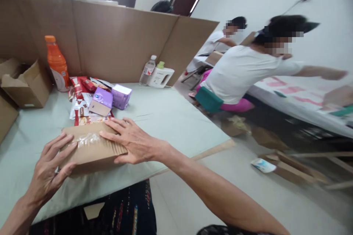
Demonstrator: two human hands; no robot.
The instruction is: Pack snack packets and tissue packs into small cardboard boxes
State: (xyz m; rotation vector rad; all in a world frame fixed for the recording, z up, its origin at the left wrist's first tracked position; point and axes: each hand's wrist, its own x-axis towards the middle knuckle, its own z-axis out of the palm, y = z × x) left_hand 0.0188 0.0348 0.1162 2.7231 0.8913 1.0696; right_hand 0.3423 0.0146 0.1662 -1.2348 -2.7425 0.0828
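A closed cardboard box (95,158) sits on the pale green tablecloth in front of me, with a strip of clear tape (88,140) across its top. My left hand (53,163) rests against the box's left end, fingers spread over the top edge and thumb toward the front. My right hand (131,139) lies on the top at the right end, with its fingers stretched out and apart. Just behind the box are two purple tissue packs (101,100) and several red and white snack bags (82,108).
An orange bottle (57,64) stands at the back left beside open cardboard boxes (27,84). A clear bottle (148,70) and a white jug (161,76) stand before the cardboard screen (116,44). To the right, people in white shirts (242,69) sit at other tables; boxes (292,169) lie on the floor.
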